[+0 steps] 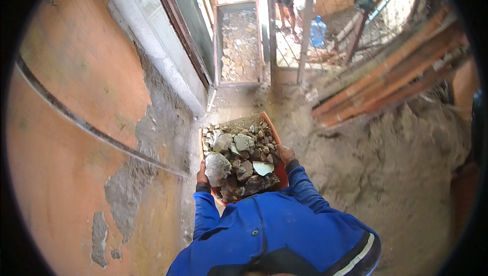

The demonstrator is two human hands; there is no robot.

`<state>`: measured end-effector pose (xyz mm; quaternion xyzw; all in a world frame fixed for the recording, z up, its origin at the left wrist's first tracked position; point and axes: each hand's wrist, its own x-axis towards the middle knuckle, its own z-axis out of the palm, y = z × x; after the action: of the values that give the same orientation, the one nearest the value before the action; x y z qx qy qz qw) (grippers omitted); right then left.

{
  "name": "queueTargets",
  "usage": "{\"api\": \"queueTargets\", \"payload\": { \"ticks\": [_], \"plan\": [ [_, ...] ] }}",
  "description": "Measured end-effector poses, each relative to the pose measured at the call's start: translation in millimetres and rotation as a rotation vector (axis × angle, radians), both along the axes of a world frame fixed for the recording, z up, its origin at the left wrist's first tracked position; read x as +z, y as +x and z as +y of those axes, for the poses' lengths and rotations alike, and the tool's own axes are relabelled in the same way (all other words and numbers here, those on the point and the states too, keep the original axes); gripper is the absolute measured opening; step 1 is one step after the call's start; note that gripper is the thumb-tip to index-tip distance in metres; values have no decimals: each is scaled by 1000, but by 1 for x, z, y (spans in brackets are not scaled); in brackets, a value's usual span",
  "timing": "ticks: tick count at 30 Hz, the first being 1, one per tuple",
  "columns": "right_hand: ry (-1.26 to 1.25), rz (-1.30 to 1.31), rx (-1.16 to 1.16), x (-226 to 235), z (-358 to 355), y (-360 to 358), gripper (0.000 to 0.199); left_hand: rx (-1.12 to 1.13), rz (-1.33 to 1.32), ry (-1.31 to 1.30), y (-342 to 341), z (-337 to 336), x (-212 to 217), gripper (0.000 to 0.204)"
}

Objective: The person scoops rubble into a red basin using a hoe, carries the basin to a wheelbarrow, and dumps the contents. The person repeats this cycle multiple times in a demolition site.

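I carry an orange rectangular tray (275, 136) heaped with grey and white stones and broken rubble (239, 160), held out in front of my chest. My left hand (202, 173) grips the tray's left side, and my right hand (286, 154) grips its right side. Both arms are in blue sleeves.
An orange plastered wall (76, 138) with bare grey patches runs close on my left. A mound of sandy earth (386, 159) and stacked wooden planks (391, 72) lie to the right. Ahead stand a rubble-filled frame (239, 47), a post (306, 21), a blue water jug (317, 31) and a person's legs (285, 6).
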<state>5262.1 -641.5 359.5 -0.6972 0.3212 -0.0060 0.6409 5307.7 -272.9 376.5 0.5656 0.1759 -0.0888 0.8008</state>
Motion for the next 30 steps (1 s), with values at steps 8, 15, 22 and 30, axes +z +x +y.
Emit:
{"api": "queueTargets", "payload": {
  "ticks": [8,15,22,30],
  "plan": [
    [-269,-90,295,68,-24,341,52,211,28,170,283,0,17,70],
    [-64,-7,55,56,-109,520,51,84,130,67,498,-101,7,71],
    [-290,164,-79,-25,-235,726,63,-246,53,611,766,-227,-20,83],
    [-94,530,-117,16,-256,877,64,-564,335,983,1004,-278,-7,98]
  ]
}}
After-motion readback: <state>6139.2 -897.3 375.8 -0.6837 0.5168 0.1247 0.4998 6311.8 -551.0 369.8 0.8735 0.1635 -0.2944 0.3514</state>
